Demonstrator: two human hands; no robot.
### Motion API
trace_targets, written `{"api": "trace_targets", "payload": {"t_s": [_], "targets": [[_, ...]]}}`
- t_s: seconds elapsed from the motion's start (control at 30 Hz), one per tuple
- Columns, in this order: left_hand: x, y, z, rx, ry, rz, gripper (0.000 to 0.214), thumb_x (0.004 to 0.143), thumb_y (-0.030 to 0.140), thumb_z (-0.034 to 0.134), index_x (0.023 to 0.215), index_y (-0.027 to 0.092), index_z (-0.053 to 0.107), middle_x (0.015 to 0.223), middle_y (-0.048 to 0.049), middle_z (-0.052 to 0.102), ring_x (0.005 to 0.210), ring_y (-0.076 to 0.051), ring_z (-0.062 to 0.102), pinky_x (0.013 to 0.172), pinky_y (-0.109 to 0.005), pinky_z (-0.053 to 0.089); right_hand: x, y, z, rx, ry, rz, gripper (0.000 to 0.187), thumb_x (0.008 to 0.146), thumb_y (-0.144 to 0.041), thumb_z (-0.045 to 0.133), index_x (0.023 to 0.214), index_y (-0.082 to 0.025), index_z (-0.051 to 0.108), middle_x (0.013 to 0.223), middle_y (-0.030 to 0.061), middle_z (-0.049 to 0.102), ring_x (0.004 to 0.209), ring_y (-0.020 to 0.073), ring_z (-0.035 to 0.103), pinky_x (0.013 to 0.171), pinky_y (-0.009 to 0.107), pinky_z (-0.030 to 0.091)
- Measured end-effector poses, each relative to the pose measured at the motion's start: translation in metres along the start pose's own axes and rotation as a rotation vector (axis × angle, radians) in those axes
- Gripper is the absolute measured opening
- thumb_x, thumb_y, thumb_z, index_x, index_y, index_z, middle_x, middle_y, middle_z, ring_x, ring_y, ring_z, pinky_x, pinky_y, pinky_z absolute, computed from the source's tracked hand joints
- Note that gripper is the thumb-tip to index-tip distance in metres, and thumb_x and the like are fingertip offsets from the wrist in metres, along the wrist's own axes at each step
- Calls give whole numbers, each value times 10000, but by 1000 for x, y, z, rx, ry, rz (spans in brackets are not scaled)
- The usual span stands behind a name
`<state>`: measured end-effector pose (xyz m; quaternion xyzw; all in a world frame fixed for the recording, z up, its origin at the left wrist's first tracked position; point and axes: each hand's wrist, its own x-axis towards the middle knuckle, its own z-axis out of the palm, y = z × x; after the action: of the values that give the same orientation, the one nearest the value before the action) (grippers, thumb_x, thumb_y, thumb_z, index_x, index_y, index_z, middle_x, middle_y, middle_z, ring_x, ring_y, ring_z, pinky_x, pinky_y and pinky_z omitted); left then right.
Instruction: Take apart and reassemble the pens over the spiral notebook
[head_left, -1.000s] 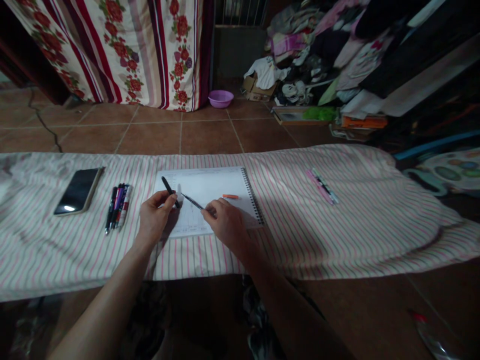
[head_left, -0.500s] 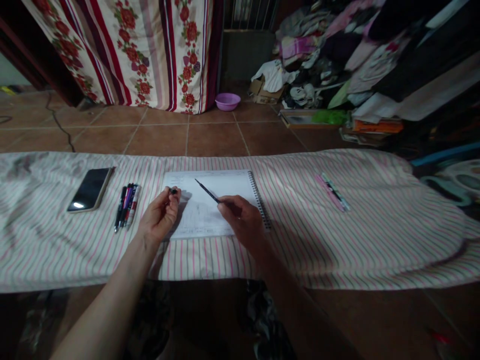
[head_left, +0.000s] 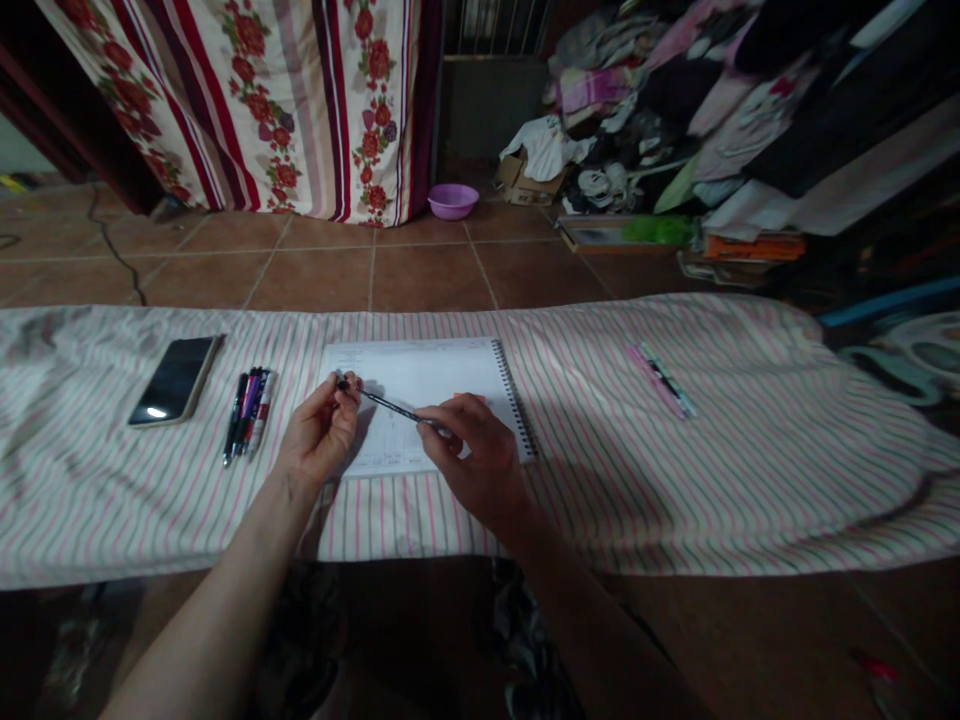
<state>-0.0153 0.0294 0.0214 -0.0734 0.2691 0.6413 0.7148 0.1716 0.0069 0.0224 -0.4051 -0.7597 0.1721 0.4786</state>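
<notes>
Black and round-ended, the pen barrel [head_left: 343, 384] is pinched above the white spiral notebook [head_left: 442, 365] by your left hand [head_left: 321, 432], its fingers curled in close; your right hand [head_left: 480, 455] grips a slim, straight, dark pen refill [head_left: 394, 406], tip just beside the left, contact unclear; beneath spreads creased cloth [head_left: 600, 480], striped pink and grey

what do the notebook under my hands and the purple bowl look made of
Notebook: matte paper, judging by its flat white look; its dark coil could be metal or plastic. Purple bowl: probably smooth plastic, given its even colour and rounded shape.
</notes>
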Motion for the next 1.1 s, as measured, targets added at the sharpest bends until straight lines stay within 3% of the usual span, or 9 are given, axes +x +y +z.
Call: {"api": "trace_targets", "payload": {"t_s": [0.57,0.83,1.1], "targets": [[2,-8,2,146,18,84,279,904,95,344,805,61,603,730,-73,631,656,-70,627,546,-85,525,0,1,2,-157,-47,-31,141,844,-193,502,885,-181,636,724,25,572,673,119,558,702,249,478],[0,-11,8,228,102,130,272,890,73,366,766,75,608,694,-61,648,626,-79,642,565,-108,536,0,2,3,-222,-73,-10,163,864,-210,469,884,-194,630,735,27,578,700,124,564,728,261,477],[2,-9,5,283,61,187,254,876,49,376,778,72,609,679,-58,652,629,-95,650,538,-120,541,0,2,4,-205,-77,1,156,857,-198,480,873,-178,634,733,28,588,675,116,563,716,253,479]]}}
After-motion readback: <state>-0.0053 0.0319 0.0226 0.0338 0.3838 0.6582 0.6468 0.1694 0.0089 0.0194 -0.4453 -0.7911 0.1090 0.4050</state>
